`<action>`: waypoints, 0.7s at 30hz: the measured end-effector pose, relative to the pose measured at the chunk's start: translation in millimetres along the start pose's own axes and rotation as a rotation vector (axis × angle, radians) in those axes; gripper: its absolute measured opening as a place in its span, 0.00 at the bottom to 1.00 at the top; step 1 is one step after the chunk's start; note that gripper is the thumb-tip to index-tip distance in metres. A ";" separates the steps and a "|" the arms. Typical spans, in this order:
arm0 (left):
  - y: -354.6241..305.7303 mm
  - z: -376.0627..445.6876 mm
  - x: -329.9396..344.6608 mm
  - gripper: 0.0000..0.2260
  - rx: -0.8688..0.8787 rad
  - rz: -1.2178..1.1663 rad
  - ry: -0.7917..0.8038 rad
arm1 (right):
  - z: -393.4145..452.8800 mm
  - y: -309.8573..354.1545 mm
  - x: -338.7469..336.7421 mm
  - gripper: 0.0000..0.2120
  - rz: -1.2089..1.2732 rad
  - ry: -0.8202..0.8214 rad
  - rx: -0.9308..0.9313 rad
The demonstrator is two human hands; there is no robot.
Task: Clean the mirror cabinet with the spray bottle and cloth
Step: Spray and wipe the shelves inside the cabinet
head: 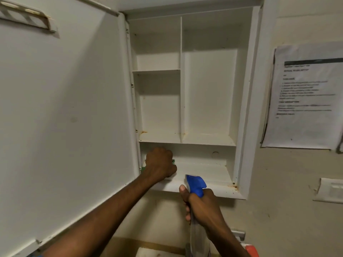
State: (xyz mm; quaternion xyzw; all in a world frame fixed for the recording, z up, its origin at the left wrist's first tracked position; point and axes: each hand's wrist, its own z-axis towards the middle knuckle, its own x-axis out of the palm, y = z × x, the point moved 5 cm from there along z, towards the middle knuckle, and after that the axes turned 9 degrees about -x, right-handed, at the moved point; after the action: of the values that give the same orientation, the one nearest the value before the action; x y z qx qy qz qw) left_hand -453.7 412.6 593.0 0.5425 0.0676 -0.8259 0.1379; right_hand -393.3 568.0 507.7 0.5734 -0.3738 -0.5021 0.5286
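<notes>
Both fingers (187, 204) around spray bottle (196, 184)

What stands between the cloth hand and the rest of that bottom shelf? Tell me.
Nothing visible. The left hand presses the green cloth at the left end of the bottom shelf, whose surface to the right lies bare. The spray bottle in the right hand is in front, below the shelf edge.

Blurred, unreadable print on wall notice (304, 97)

Left hand (160, 164) on cloth (173, 161) in cabinet's bottom compartment (204, 169), spray bottle (196, 186) in right hand (199, 204) below, door (65, 108) left, paper (304, 97) right
</notes>
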 end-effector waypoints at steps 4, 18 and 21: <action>-31.5 -8.6 -2.2 0.11 -0.027 -0.120 -0.018 | -4.6 -1.2 -20.1 0.20 -0.011 -0.027 -0.016; -138.3 -30.6 -16.2 0.09 0.078 -0.435 -0.055 | -23.8 -25.1 -107.2 0.18 -0.101 -0.274 -0.072; -148.6 -34.2 -10.1 0.09 0.052 -0.537 0.009 | -28.2 -29.2 -115.7 0.19 -0.169 -0.292 -0.097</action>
State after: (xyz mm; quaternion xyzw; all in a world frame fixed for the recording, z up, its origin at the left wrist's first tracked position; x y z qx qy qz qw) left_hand -464.6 564.7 582.8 0.5120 0.1884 -0.8320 -0.1003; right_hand -393.9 690.3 498.2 0.4977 -0.3724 -0.6399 0.4518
